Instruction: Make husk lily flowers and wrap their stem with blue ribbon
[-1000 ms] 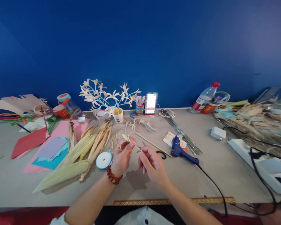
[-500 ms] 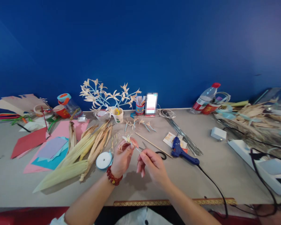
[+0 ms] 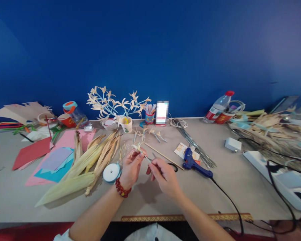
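Observation:
Between thumb and fingers, my left hand pinches a small pale husk flower just under its petals. Its thin stem slants down to the right, and my right hand grips the far end of it with thumb and forefinger. The fingertips cover part of the stem. Left of my left wrist lies a white ribbon spool with light blue ribbon. Scissors lie partly hidden behind my right hand, close to a thin wooden stick.
Corn husks and coloured paper cover the left. Finished flower branches stand in a cup at the back; loose small flowers lie before it. Rightward are a blue glue gun, wires and a power strip.
My right hand has shifted slightly along the stem, closer to my left hand. The flower is still held in my left hand, turned a little. The view has moved slightly.

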Tool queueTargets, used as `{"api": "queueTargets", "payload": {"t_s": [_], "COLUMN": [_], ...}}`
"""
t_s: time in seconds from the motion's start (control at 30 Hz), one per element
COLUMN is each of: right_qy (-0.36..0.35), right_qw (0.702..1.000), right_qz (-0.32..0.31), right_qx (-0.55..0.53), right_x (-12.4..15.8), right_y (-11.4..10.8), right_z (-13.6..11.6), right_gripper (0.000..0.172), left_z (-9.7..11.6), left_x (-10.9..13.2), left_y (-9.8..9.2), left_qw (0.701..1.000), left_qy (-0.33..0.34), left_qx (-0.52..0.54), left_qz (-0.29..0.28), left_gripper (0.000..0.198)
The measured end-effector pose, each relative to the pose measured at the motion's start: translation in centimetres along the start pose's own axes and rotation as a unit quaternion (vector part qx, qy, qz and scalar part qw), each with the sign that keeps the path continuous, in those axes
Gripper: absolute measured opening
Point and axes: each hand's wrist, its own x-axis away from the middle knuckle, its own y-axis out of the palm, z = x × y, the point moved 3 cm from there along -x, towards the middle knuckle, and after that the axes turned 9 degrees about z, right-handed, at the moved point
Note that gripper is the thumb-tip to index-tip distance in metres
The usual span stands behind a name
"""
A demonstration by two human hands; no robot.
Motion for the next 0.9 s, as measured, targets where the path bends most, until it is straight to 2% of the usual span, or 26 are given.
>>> {"api": "queueTargets", "payload": {"t_s": [0.1,0.17,0.23,0.3,0.43,0.5,0.6,0.7,0.77,0.9], "right_qy": [0.014,0.019,0.015,0.002,-0.066,-0.093,-0.096,-0.074,-0.057,-0.031], "right_qw": [0.999,0.999,1.000,0.999,0.989,0.982,0.974,0.950,0.924,0.890], "right_qz": [-0.012,-0.011,-0.002,0.014,0.040,0.033,0.014,0.003,0.006,0.023], "right_qx": [-0.031,-0.025,0.001,0.033,0.124,0.162,0.204,0.303,0.379,0.455], "right_x": [0.0,-0.1,-0.3,-0.5,-1.1,-1.3,-1.9,-3.6,-5.5,-9.4], "right_y": [0.1,-0.1,-0.4,-0.7,-0.9,-0.8,-0.9,-1.6,-2.4,-3.7], "right_z": [0.2,0.2,0.1,0.1,0.1,0.2,0.5,0.9,1.2,2.3], "right_gripper": [0.029,0.024,0.023,0.029,0.014,0.016,0.016,0.018,0.019,0.018], "left_z": [-0.1,-0.2,-0.3,-0.5,-1.1,-1.6,-2.1,-2.5,-2.6,-3.0], "left_x": [0.0,-0.1,-0.2,-0.3,-0.4,-0.5,-0.6,-0.8,-0.9,-1.1], "left_y": [0.0,-0.1,-0.2,-0.3,-0.5,-0.6,-0.6,-0.7,-1.0,-1.5], "left_qw": [1.000,1.000,1.000,0.999,0.997,0.997,0.996,0.993,0.989,0.978], "left_qy": [-0.002,-0.008,-0.009,-0.009,-0.032,-0.043,-0.050,-0.037,-0.028,-0.035], "left_qx": [-0.003,-0.011,-0.026,-0.042,-0.062,-0.066,-0.075,-0.109,-0.147,-0.207], "left_qz": [0.002,0.010,0.016,0.019,0.023,0.021,-0.009,-0.030,-0.020,0.001], "left_gripper": [0.012,0.013,0.014,0.015,0.017,0.018,0.021,0.031,0.036,0.032]}}
